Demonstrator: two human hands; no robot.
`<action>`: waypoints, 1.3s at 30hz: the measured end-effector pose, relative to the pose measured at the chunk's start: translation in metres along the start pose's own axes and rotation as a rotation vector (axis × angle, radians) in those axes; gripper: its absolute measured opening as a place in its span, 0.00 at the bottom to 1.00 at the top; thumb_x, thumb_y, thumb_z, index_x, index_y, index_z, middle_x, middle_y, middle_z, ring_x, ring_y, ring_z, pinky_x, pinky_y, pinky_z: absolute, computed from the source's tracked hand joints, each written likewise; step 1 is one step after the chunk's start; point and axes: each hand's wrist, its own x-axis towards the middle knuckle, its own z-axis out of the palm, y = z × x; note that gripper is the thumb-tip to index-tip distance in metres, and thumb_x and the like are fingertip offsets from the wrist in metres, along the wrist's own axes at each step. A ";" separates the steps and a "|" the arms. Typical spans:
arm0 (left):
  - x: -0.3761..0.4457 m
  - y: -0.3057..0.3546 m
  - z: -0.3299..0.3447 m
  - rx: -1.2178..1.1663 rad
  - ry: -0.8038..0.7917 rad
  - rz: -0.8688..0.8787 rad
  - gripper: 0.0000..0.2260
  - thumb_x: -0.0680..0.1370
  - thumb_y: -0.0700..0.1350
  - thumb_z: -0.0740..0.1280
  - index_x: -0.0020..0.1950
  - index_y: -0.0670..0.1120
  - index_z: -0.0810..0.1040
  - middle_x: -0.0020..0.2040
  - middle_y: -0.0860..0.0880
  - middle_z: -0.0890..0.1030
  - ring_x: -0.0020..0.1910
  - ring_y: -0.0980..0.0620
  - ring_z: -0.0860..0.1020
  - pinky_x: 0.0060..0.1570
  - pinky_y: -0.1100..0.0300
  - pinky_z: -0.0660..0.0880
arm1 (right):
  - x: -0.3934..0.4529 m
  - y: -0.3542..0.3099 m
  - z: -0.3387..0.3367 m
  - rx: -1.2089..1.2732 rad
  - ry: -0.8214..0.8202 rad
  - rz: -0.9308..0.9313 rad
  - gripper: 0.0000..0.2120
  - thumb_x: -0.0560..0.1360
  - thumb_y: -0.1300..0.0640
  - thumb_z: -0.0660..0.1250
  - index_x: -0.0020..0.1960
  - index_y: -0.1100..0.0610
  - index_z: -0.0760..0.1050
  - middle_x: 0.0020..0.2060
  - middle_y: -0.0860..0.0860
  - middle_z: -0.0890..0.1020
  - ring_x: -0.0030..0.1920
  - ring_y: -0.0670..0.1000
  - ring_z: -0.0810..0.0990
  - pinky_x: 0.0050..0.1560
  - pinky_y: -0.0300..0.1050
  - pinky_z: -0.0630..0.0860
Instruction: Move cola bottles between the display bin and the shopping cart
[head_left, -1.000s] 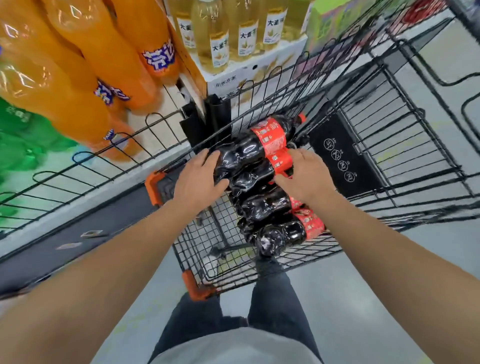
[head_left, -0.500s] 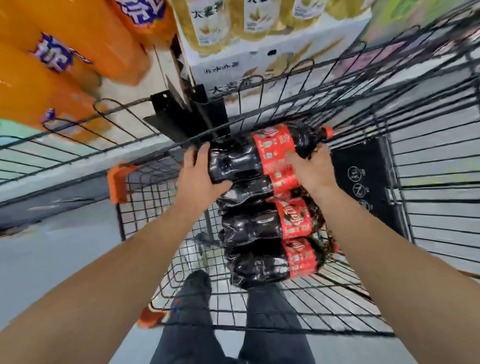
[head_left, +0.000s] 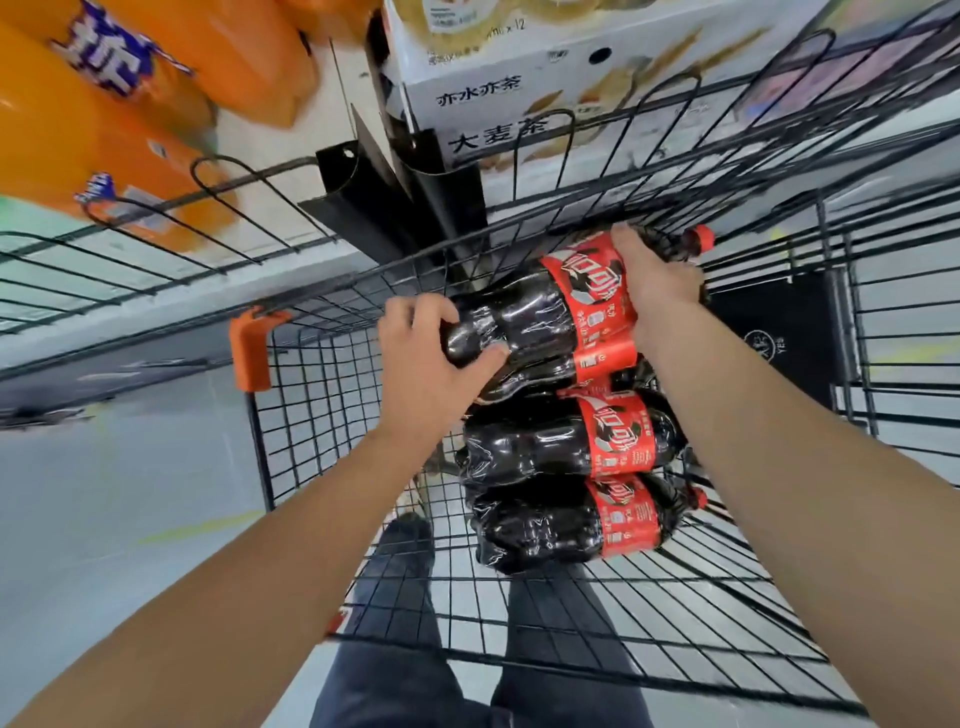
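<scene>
Now: both hands on the top cola bottle

Down in the cart (head_left: 291, 415) we see a stack of cola bottles lying on their sides, dark bodies to the left, red labels and caps to the right. We count at least three, possibly four; the one under the top bottle is mostly hidden.

Our left hand (head_left: 426, 364) grips the base end of the top bottle (head_left: 524, 317). Fingers curl over the upper side, thumb presses along the lower side of the dark plastic. Our right hand (head_left: 657, 283) grips the same bottle at its shoulder, just past the red label, fingers wrapped over the far side. The red cap pokes out beyond the right hand, near the cart's far wire wall.

Whether the top bottle is clear of the one beneath or resting on it, we cannot tell. Two lower bottles (head_left: 561, 441) lie in the basket on the wire floor, tight against each other, labels facing up.

Beyond the cart's left rim: a wire shelf front (head_left: 156, 249) with orange soda bottles (head_left: 104, 130) behind it, blurred. Ahead, a white carton (head_left: 519, 104) with printed characters. An orange corner bumper (head_left: 252, 353) sits on the cart's near-left corner. Our dark trousers show through the mesh below.
</scene>
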 end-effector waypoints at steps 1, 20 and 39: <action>0.009 0.006 -0.002 -0.017 -0.026 -0.060 0.26 0.66 0.57 0.78 0.57 0.51 0.70 0.58 0.50 0.66 0.59 0.48 0.70 0.63 0.50 0.72 | -0.001 0.001 0.000 0.007 0.004 0.000 0.54 0.64 0.36 0.80 0.78 0.58 0.58 0.60 0.55 0.78 0.55 0.57 0.81 0.61 0.57 0.80; 0.020 0.006 -0.014 0.031 -0.440 -0.254 0.48 0.62 0.51 0.82 0.77 0.56 0.62 0.69 0.45 0.64 0.67 0.47 0.67 0.61 0.61 0.63 | -0.010 -0.007 -0.005 0.146 -0.072 0.045 0.48 0.60 0.41 0.84 0.72 0.54 0.65 0.51 0.56 0.83 0.44 0.57 0.87 0.47 0.61 0.85; -0.108 -0.068 -0.139 -0.135 -0.146 -0.010 0.45 0.63 0.47 0.82 0.76 0.50 0.65 0.63 0.50 0.67 0.58 0.59 0.65 0.63 0.64 0.63 | -0.227 0.059 0.014 0.234 -0.052 -0.387 0.55 0.54 0.36 0.80 0.76 0.48 0.61 0.55 0.50 0.81 0.53 0.56 0.85 0.58 0.57 0.83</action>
